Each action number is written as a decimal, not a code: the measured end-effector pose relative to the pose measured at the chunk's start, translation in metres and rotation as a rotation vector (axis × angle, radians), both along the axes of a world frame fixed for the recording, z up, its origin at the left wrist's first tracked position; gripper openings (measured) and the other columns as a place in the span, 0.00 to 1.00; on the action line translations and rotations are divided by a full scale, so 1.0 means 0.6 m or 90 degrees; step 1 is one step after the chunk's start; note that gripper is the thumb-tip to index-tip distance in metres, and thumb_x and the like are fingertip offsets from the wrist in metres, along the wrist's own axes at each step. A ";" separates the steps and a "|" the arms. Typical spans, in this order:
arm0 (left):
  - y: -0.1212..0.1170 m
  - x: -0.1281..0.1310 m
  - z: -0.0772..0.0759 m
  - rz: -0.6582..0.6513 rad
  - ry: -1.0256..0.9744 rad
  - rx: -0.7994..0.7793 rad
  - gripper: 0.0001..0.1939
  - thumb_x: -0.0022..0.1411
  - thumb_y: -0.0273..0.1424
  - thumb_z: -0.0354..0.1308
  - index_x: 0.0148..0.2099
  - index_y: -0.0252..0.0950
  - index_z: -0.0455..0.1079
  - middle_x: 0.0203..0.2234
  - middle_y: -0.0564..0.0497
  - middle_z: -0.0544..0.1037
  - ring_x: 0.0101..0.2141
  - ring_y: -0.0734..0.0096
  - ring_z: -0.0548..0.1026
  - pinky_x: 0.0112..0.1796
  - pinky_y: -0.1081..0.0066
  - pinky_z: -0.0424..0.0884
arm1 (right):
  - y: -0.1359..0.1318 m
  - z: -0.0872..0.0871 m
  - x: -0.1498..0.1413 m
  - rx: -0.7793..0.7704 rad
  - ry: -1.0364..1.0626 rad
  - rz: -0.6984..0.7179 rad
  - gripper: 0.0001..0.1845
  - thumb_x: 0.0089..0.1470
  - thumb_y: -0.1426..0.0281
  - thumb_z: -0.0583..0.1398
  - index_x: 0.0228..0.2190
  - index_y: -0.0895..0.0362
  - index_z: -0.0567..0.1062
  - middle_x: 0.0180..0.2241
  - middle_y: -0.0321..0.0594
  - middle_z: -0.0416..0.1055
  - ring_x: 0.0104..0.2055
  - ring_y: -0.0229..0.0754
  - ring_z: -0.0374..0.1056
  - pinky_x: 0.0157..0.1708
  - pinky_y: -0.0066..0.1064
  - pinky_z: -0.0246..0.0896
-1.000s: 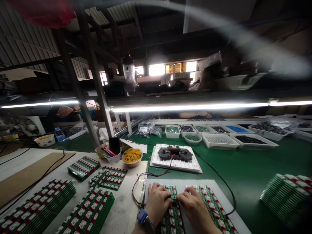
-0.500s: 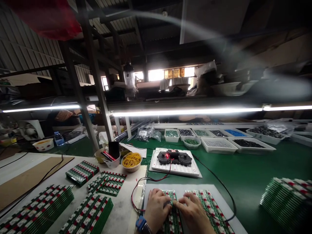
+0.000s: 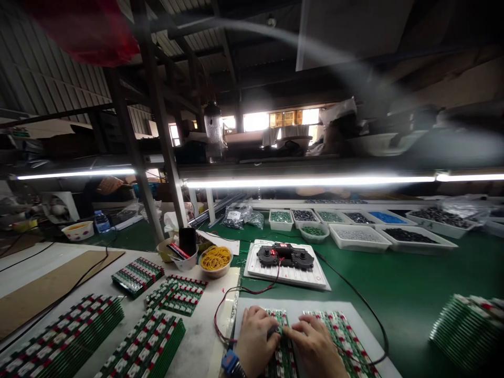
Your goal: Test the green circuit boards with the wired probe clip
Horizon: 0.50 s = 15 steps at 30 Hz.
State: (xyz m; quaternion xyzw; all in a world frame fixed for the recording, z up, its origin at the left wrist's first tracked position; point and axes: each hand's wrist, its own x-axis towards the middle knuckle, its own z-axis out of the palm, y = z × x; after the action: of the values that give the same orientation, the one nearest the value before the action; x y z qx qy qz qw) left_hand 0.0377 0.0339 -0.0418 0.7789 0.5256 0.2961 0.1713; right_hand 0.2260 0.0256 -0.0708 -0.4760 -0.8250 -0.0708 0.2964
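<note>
My left hand (image 3: 254, 340) and my right hand (image 3: 315, 347) lie close together on a strip of green circuit boards (image 3: 280, 353) at the bottom middle, on a white sheet (image 3: 299, 307). Fingers of both hands curl and pinch at a small dark part (image 3: 276, 331) between them. A blue watch (image 3: 229, 363) is on my left wrist. A second strip of green boards (image 3: 342, 338) lies under and right of my right hand. A black test device with a red display (image 3: 285, 256) sits on a white tray just beyond, with red and black wires (image 3: 232, 294) running toward my hands.
Stacks of green boards (image 3: 136, 273) cover the white table on the left and one stack (image 3: 468, 331) sits at the right. A bowl of yellow rubber bands (image 3: 214, 258) and a cup (image 3: 185, 247) stand beyond them. White trays of small parts (image 3: 358, 236) line the green bench's far side.
Both hands have stayed pressed together over the same board strip, shifting slightly lower in view. The view has tilted up and drifted a little.
</note>
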 end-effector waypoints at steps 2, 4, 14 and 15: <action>-0.001 0.001 0.002 0.005 0.003 -0.011 0.10 0.55 0.26 0.59 0.39 0.44 0.76 0.35 0.52 0.74 0.44 0.60 0.66 0.51 0.59 0.59 | 0.005 -0.009 0.006 0.021 -0.016 0.008 0.22 0.53 0.78 0.59 0.47 0.43 0.72 0.35 0.29 0.75 0.45 0.46 0.66 0.47 0.38 0.53; -0.001 0.001 0.002 0.007 0.004 -0.021 0.10 0.55 0.26 0.59 0.39 0.44 0.75 0.36 0.52 0.74 0.45 0.60 0.66 0.53 0.57 0.57 | 0.007 -0.016 0.010 0.029 -0.023 0.005 0.19 0.55 0.78 0.57 0.45 0.47 0.73 0.36 0.31 0.76 0.46 0.46 0.67 0.47 0.38 0.55; -0.004 0.002 -0.004 0.009 -0.003 -0.005 0.09 0.56 0.27 0.58 0.39 0.44 0.75 0.36 0.52 0.74 0.45 0.59 0.66 0.56 0.51 0.53 | -0.001 -0.006 0.007 -0.043 0.000 -0.002 0.14 0.57 0.78 0.56 0.38 0.46 0.73 0.39 0.29 0.75 0.51 0.50 0.64 0.49 0.40 0.53; -0.004 0.002 -0.002 0.009 -0.002 -0.006 0.09 0.56 0.28 0.58 0.39 0.44 0.75 0.36 0.52 0.74 0.45 0.59 0.66 0.56 0.50 0.52 | -0.001 -0.005 0.005 -0.050 0.005 0.000 0.14 0.57 0.78 0.56 0.38 0.47 0.73 0.38 0.29 0.75 0.51 0.50 0.64 0.50 0.41 0.52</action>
State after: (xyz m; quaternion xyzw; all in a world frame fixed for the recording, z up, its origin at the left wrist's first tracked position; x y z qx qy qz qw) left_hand 0.0392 0.0314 -0.0431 0.7741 0.5321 0.2958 0.1734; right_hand 0.2293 0.0250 -0.0740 -0.4878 -0.8259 -0.0364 0.2805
